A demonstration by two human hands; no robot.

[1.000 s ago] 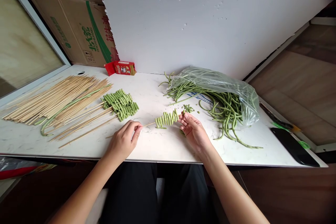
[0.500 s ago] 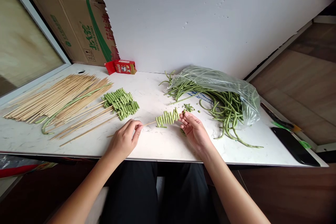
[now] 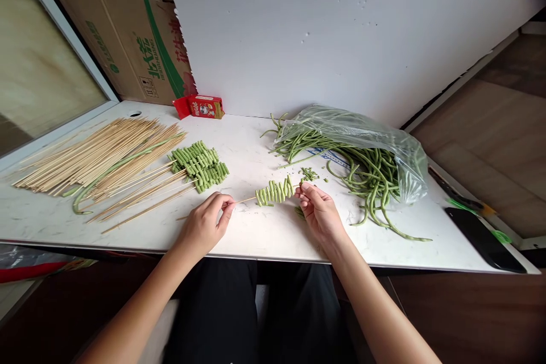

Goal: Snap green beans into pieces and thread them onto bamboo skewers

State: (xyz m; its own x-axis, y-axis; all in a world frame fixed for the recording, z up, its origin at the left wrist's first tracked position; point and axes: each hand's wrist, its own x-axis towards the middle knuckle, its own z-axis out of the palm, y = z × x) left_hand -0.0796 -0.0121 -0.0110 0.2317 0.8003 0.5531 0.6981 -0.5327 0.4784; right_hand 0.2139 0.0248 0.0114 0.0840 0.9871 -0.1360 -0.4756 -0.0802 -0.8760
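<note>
My left hand (image 3: 208,220) is closed in a pinch on a thin bamboo skewer (image 3: 245,200). Several short pieces of green bean (image 3: 275,190) are threaded crosswise along it. At the skewer's far tip, my right hand (image 3: 321,211) has its thumb and fingers closed on a small piece of green bean (image 3: 301,181), mostly hidden by the fingertips. Finished-looking skewers packed with bean pieces (image 3: 199,165) lie beyond my left hand. Small bean trimmings (image 3: 309,174) are scattered just past my right hand, and some green bits show under it.
Loose bamboo skewers (image 3: 94,153) cover the left side of the table (image 3: 256,242), with a long bean across them. Long green beans (image 3: 375,173) spill from a clear plastic bag (image 3: 409,168) at right. A red box (image 3: 207,107) stands behind; a black phone (image 3: 484,239) lies far right.
The whole view has shifted slightly. Both hands keep their grip on the skewer and bean piece; the lowest hanging bean piece on the skewer appears to have swung upward a little.
</note>
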